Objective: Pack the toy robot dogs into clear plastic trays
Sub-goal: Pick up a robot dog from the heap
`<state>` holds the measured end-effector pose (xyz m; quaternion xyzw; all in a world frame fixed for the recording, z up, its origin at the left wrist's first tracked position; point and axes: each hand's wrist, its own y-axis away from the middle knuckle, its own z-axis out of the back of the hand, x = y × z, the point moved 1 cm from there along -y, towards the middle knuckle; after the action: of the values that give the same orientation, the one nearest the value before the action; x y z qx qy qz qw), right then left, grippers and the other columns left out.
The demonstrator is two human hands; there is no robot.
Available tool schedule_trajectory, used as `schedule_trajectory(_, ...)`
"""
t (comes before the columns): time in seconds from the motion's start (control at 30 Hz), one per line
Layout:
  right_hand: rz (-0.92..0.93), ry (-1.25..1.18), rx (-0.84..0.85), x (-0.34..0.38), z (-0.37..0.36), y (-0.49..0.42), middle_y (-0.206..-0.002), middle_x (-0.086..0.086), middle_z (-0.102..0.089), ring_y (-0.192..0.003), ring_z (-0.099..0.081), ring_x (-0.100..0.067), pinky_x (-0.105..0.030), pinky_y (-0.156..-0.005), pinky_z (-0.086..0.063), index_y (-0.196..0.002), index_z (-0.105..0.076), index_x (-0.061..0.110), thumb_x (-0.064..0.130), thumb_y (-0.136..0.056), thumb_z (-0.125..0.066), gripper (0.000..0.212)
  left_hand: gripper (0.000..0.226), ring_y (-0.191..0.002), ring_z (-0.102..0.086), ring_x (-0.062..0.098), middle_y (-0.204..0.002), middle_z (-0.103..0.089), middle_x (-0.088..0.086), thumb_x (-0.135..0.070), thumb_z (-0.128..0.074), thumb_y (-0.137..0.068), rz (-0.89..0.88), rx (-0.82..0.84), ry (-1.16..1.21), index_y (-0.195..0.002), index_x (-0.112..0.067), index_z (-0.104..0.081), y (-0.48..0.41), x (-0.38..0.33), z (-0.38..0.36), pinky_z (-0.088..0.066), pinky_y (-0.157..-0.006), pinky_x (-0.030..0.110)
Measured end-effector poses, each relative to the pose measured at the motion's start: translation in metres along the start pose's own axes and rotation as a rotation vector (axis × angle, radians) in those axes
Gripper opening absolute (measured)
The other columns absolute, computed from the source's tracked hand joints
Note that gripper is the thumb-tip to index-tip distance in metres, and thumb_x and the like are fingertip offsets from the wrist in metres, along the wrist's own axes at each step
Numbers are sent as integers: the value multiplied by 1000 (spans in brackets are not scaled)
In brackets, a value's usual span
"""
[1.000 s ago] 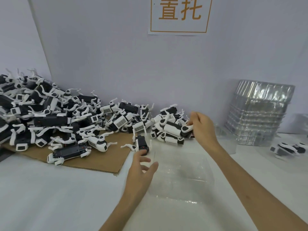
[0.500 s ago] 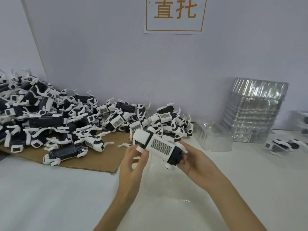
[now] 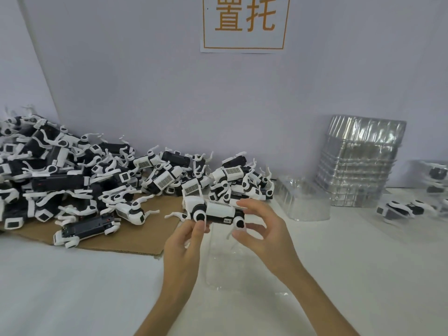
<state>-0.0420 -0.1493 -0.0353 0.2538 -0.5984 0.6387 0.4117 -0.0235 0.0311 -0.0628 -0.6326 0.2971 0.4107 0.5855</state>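
Head view | both hands hold one toy dog [image 3: 215, 212]: left hand [image 3: 184, 241] pinches front, right hand [image 3: 261, 229] back | clear tray [image 3: 232, 265] right under, ready for it

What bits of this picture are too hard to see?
Head view:
- Dog pile: cut off by the left edge.
- Held dog: its small label is too tiny to read.
- Clear tray: see-through, compartments unclear.
- Far-right dogs: blurred, cut by the edge.

Bright, even light; soft shadows, edges bowed and blurred.
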Motion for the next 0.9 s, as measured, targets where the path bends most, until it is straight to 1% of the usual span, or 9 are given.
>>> schedule_trajectory(0.1, 132, 279, 8, -5, -4, 3, -134, 24, -55, -131, -50, -9, -25, -101, -46, -127, -62, 38, 7, -76, -81, 63, 34, -85, -66, 6, -84, -72, -6, -40, -45, -97, 3, 36, 26, -81, -21, -68, 5, -1, -5, -49, -76, 20)
schedule_trajectory(0.27, 209, 304, -90, -6, 1, 1, -119, 22, -63, -115, -60, -4, -12, -92, -46, -126, -64, 31, 7, -80, -81, 55, 47, -89, -65, 14, -91, -71, 0, -48, -39, -98, -52, 136, 71, -91, -11, -67, 12, -6, -9, -49, -77, 24)
schedule_trajectory(0.33, 210, 320, -152, -5, 8, -1, -117, 21, -62, -111, -61, -4, -11, -86, -48, -124, -65, 32, 9, -79, -82, 53, 37, -95, -64, 11, -99, -71, -5, -48, -41, -96, -66, 157, 48, -100, -21, -67, 11, -8, -8, -46, -76, 17)
schedule_trajectory(0.4, 165, 269, -233, -3, 18, -5, -112, 20, -63, -103, -63, -3, -10, -79, -50, -119, -64, 37, 10, -79, -83, 52, 31, -109, -60, 6, -113, -67, -13, -52, -48, -91, -34, 167, -19, -108, -32, -65, 8, -6, -5, -43, -81, 13)
schedule_trajectory(0.5, 40, 180, -285, -4, 38, -11, -105, 17, -66, -93, -66, -5, -19, -74, -52, -114, -61, 39, 16, -83, -81, 43, 25, -126, -48, 0, -131, -52, -19, -47, -60, -94, 20, 279, -152, -118, -41, -60, 6, 4, -6, -39, -98, 24)
schedule_trajectory(0.6, -70, 142, -144, -9, 59, -14, -107, 16, -67, -100, -65, -8, -25, -83, -51, -115, -60, 36, 16, -87, -77, 38, 30, -134, -40, 3, -140, -44, -19, -33, -62, -98, 168, 380, -222, -124, -44, -53, 9, 12, -11, -33, -104, 26)
schedule_trajectory(0.67, -71, 196, -57, -11, 64, -13, -109, 19, -68, -103, -64, -3, -18, -87, -46, -111, -64, 34, 13, -87, -76, 34, 31, -132, -41, 6, -141, -42, -21, -34, -58, -100, 305, 423, -141, -125, -49, -50, 11, 13, -13, -32, -100, 26)
schedule_trajectory(0.77, -47, 308, 19, -14, 63, -11, -104, 25, -70, -102, -63, 2, -6, -85, -39, -100, -71, 35, 11, -87, -75, 28, 32, -129, -46, 6, -141, -43, -22, -33, -57, -100, 321, 434, -128, -125, -52, -49, 10, 14, -13, -33, -97, 27)
schedule_trajectory(0.9, -105, 356, 78, -20, 62, -10, -98, 25, -70, -94, -62, 4, -5, -77, -37, -96, -75, 36, 17, -87, -76, 21, 33, -124, -52, 4, -136, -46, -26, -31, -56, -100, 321, 440, -127, -126, -51, -49, 10, 13, -13, -38, -91, 22)
